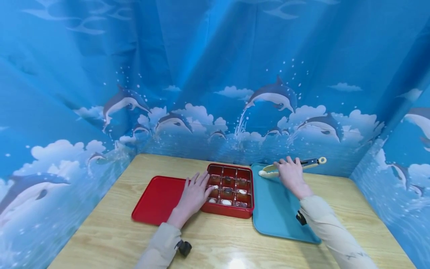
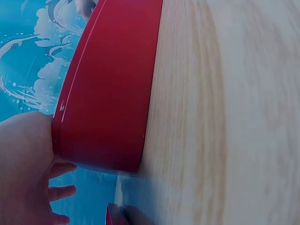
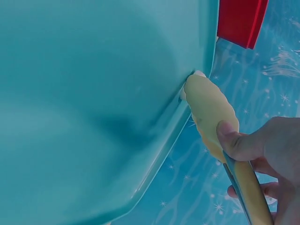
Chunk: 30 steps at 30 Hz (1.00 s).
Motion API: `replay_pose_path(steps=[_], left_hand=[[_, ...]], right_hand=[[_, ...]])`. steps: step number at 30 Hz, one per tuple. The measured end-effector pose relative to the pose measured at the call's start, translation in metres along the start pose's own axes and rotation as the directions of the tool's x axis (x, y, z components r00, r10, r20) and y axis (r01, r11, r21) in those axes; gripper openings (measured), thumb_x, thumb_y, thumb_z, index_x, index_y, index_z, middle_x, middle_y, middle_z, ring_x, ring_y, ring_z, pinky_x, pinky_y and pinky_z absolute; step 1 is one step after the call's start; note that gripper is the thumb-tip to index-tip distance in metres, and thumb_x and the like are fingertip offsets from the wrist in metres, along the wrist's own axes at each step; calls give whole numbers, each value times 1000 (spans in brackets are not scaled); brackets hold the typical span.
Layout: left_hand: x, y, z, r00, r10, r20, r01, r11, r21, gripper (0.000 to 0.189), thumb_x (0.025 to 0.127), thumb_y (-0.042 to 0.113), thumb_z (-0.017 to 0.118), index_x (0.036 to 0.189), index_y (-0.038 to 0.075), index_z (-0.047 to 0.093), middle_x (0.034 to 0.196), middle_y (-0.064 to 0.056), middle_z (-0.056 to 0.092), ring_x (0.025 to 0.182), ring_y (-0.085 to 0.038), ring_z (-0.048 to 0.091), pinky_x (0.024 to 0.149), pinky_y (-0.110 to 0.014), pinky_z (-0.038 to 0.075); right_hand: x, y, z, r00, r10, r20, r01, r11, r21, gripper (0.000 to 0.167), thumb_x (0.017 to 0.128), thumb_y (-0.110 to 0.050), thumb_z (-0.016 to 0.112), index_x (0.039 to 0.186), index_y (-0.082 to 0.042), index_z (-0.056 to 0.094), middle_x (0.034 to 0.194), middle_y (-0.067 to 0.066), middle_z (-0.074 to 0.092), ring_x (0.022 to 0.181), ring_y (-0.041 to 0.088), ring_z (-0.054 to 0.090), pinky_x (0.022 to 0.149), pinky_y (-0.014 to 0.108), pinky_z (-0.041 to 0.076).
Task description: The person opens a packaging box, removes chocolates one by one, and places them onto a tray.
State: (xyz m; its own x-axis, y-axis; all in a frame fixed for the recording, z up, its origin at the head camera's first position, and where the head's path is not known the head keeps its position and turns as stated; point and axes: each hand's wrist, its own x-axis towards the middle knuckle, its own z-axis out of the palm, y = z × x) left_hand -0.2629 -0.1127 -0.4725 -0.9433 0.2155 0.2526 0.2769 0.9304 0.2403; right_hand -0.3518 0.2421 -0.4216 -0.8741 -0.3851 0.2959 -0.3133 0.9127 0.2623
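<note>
My right hand [image 1: 293, 177] grips a pair of cream-coloured tongs [image 3: 212, 105] with dark handles, over the far side of the teal tray [image 1: 273, 213]. At the tray's far left corner the tong heads are around a small white piece [image 3: 199, 73], mostly hidden behind them in the right wrist view. My left hand [image 1: 193, 194] rests with fingers extended on the left edge of a red box [image 1: 228, 212]. Inside the box is a clear divided insert whose compartments hold several white and dark pieces; some have nothing visible in them.
Left of the box lies a flat red tray or lid [image 1: 158, 198], partly under my left forearm. The box stands close against the teal tray's left side. A blue dolphin-print curtain [image 1: 201, 93] hangs behind and beside the wooden table [image 1: 215, 239].
</note>
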Motion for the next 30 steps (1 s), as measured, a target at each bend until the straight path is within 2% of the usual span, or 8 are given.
replay_pose_path(steps=[5,9,11,13,17,19,25,30], left_hand=[[1,1,1,1000,-1,0,1,1000,-2,60,105,44,49,153,7,45,160,-12,40,148,-39,32,117,-66,25],[1,1,1,1000,-7,5,7,1000,-1,61,105,45,48,153,8,45,160,-11,39,148,-39,32,117,-66,24],[1,1,1,1000,-12,10,12,1000,0,61,106,46,48,154,8,45,161,-11,39,148,-39,32,118,-65,23],[1,1,1,1000,-14,14,14,1000,1,61,105,46,48,154,8,44,161,-10,39,148,-39,31,118,-65,23],[1,0,1,1000,-14,18,14,1000,1,62,105,46,48,154,8,43,161,-10,38,148,-39,31,118,-65,23],[1,0,1,1000,-13,16,13,1000,2,61,105,45,49,154,8,44,161,-10,39,148,-39,32,118,-65,23],[1,0,0,1000,-9,5,9,1000,-12,61,105,45,49,153,8,44,160,-11,40,148,-40,32,117,-66,23],[1,0,1,1000,-7,2,7,1000,-15,61,105,44,49,153,7,45,159,-11,41,148,-39,32,117,-66,23]], right_hand=[[-2,1,2,1000,4,-25,-4,1000,13,44,84,-21,84,125,-13,72,113,11,70,105,36,55,79,51,38],[-7,1,4,989,-18,-145,21,1000,21,52,80,-21,87,129,-12,70,115,11,71,101,36,57,76,50,37],[-9,1,5,971,-46,-236,52,998,20,56,79,-21,88,131,-12,69,115,11,71,99,36,57,75,50,38],[-11,1,5,942,-76,-327,86,996,16,58,78,-21,89,131,-12,69,115,12,70,97,36,58,75,51,40],[-11,-4,0,898,-113,-425,127,992,4,59,80,-21,87,134,-11,66,118,12,69,97,36,58,76,52,42],[-10,-7,-5,892,-117,-437,133,991,6,59,81,-19,85,136,-11,65,119,12,69,98,36,58,77,52,43],[-4,-19,-21,899,-129,-419,147,989,11,60,84,-15,82,140,-13,61,124,11,67,102,35,58,83,54,44],[5,-32,-37,898,-176,-402,183,983,-21,66,83,-23,85,143,-14,59,126,10,66,108,34,58,87,54,45]])
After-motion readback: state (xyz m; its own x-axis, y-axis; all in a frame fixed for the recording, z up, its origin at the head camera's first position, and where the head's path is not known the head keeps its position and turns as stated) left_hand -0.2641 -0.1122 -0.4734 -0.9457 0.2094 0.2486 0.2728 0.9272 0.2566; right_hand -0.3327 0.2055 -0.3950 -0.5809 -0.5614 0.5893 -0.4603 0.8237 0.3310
